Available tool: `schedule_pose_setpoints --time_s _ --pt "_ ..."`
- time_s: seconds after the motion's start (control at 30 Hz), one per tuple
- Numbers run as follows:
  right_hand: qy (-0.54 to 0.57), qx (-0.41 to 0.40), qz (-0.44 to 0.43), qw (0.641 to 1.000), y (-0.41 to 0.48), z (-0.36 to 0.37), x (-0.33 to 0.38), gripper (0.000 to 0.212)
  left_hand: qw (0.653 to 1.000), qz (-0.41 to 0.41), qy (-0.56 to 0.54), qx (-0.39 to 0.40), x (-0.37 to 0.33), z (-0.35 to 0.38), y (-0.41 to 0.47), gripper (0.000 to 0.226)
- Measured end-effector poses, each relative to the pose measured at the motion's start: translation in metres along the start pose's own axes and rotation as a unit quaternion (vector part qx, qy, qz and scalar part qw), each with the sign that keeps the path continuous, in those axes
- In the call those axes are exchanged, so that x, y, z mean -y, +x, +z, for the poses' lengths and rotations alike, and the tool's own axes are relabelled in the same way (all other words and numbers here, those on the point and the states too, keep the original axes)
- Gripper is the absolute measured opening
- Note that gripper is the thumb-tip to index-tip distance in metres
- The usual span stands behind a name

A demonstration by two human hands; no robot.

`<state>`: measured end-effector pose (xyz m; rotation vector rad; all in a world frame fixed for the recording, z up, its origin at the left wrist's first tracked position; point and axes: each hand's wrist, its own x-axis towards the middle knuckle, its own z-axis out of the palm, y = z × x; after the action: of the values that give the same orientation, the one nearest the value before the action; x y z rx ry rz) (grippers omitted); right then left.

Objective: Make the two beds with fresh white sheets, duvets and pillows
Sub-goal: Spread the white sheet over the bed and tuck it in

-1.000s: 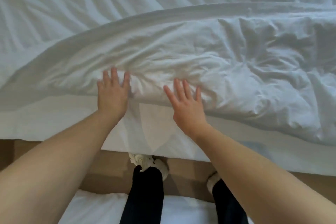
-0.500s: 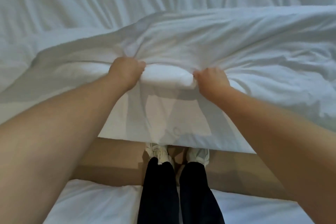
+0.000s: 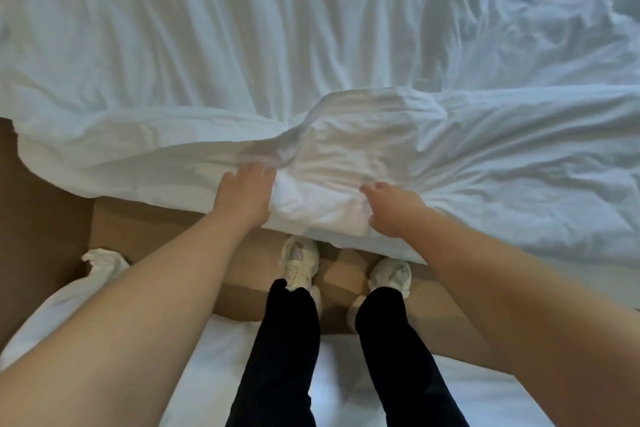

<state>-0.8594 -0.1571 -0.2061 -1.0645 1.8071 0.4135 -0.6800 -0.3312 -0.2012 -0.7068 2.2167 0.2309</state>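
Both hands are down on the duvet (image 3: 485, 156), right at its near edge where the white cloth is bunched into a thick lump. The right hand (image 3: 391, 208) sits on the right side of that lump, fingers curled in tight, pinching a fold of the duvet. The left hand (image 3: 247, 196) is on the lump's left side, fingers close together and fairly straight against the cloth. Its thumb is hidden, so I cannot tell whether it grips or only presses.

Beyond the duvet's far edge the sheet (image 3: 207, 28) lies wrinkled in long creases. Just below the duvet's near edge, two pale shoes (image 3: 299, 263) stand on the brown floor (image 3: 52, 218), dark trousers (image 3: 287, 357) above them. More white bedding (image 3: 207, 350) lies behind the legs, on the side away from the duvet.
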Motion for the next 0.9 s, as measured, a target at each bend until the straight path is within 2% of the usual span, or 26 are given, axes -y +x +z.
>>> schedule_pose_setpoints --time_s 0.07,0.13,0.23,0.3,0.37,0.43,0.5,0.57,0.7,0.77,0.83,0.87,0.9 --pt "0.016 -0.047 -0.012 0.999 -0.002 -0.022 0.028 0.056 0.995 -0.061 -0.020 -0.071 0.026 -0.016 -0.010 0.048" --pt "0.060 -0.086 -0.017 0.994 0.002 -0.046 0.060 0.069 0.986 -0.108 -0.039 -0.117 0.057 -0.030 -0.015 0.048" --pt "0.119 -0.133 -0.001 0.984 0.012 -0.069 0.103 0.083 0.977 -0.159 -0.077 -0.116 0.102 -0.035 -0.017 0.059" --pt "0.143 -0.147 0.020 0.979 0.026 -0.078 0.119 0.083 0.974 -0.186 -0.084 -0.096 0.125 -0.033 -0.015 0.065" --pt "0.214 -0.128 0.078 0.965 0.058 -0.083 0.142 0.071 0.971 -0.211 -0.083 -0.078 0.172 -0.033 0.001 0.051" --pt "0.258 -0.109 0.113 0.953 0.083 -0.085 0.166 0.044 0.970 -0.228 -0.069 -0.043 0.217 -0.024 0.016 0.032" --pt "0.260 -0.132 0.115 0.950 0.103 -0.088 0.185 0.023 0.972 -0.218 -0.087 -0.026 0.255 -0.015 0.027 0.012" --pt "0.281 -0.177 0.124 0.935 0.116 -0.098 0.196 0.017 0.976 -0.181 -0.111 -0.053 0.276 -0.021 0.041 0.007" --pt "0.356 -0.264 0.188 0.877 0.111 -0.152 0.192 0.016 0.983 -0.100 -0.091 -0.128 0.283 -0.103 0.088 0.017" --pt "0.402 -0.323 0.226 0.826 0.101 -0.199 0.181 0.021 0.975 -0.062 -0.096 -0.191 0.278 -0.166 0.109 0.024" --pt "0.449 -0.400 0.246 0.760 0.089 -0.254 0.167 0.028 0.961 -0.023 -0.109 -0.253 0.267 -0.231 0.126 0.034" --pt "0.469 -0.426 0.244 0.735 0.085 -0.278 0.159 0.032 0.959 0.001 -0.103 -0.265 0.259 -0.257 0.132 0.045" --pt "0.480 -0.434 0.227 0.728 0.082 -0.297 0.154 0.039 0.963 0.025 -0.089 -0.255 0.250 -0.276 0.137 0.057"
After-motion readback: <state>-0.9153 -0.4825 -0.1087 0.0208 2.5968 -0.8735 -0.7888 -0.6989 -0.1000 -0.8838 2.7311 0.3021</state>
